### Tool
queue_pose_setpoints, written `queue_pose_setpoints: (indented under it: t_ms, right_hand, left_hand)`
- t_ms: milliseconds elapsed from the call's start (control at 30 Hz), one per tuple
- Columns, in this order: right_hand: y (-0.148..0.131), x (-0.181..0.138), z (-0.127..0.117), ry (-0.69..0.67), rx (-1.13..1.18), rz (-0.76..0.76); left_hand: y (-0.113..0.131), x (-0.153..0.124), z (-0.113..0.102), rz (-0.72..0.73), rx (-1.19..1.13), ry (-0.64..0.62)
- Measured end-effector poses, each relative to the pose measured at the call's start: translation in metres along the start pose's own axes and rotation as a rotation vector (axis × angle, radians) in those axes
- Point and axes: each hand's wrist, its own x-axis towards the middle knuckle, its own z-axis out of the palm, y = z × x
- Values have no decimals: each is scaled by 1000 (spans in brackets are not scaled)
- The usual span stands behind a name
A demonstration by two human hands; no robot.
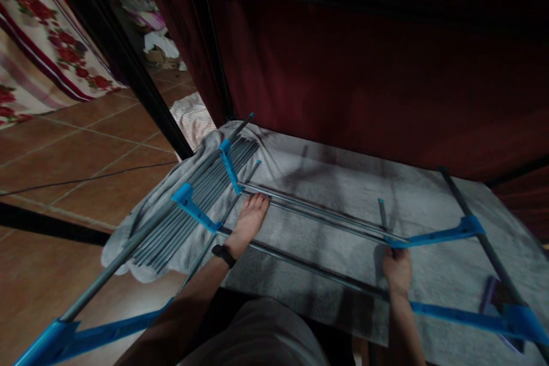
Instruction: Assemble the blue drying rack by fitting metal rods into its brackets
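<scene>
A rack frame of grey metal tubes (317, 271) joined by blue plastic brackets (231, 167) lies across the grey blanket before me. At its left end, my left hand (251, 214), with a black band on the wrist, has its fingers closed over a crossbar tube (300, 210) near a bracket. My right hand (398, 271) is closed around the right end of the crossbars, at another blue bracket (446, 234); its thumb and fingertips are partly hidden there. Several loose metal tubes (184, 223) lie side by side under the frame's left part.
The grey blanket (343, 183) covers a raised bed-like surface with dark posts (128, 63). A dark red curtain (343, 80) hangs behind. A dark flat object (493, 303) lies at the right. A cable (86, 179) crosses the tiled floor (64, 229) at left.
</scene>
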Motion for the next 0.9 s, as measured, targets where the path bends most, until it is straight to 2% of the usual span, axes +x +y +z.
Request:
queue_pose_setpoints:
  t_ms: [100, 167, 233, 300, 433, 533, 700, 900]
  right_hand:
    - [-3, -10, 2, 52, -15, -11]
    - [-7, -21, 4, 149, -49, -31]
    - [-12, -33, 6, 249, -78, -89]
    - [-19, -42, 9, 281, -84, -186]
    - [-38, -49, 18, 126, -81, -425]
    - [-52, -47, 23, 25, -170, -530]
    - [-63, -43, 24, 7, -345, -607]
    - [-60, -33, 20, -40, -406, -631]
  left_hand:
    - [-2, 4, 7, 92, -6, 15]
    - [-2, 7, 9, 104, 9, 16]
    - [-2, 9, 11, 120, 24, 13]
    - [-2, 11, 11, 135, 33, 5]
    - [-2, 14, 11, 125, -25, -30]
    - [-2, 16, 9, 93, -94, -78]
    - [-2, 19, 6, 88, -109, -114]
    - [0, 22, 9, 96, -117, -60]
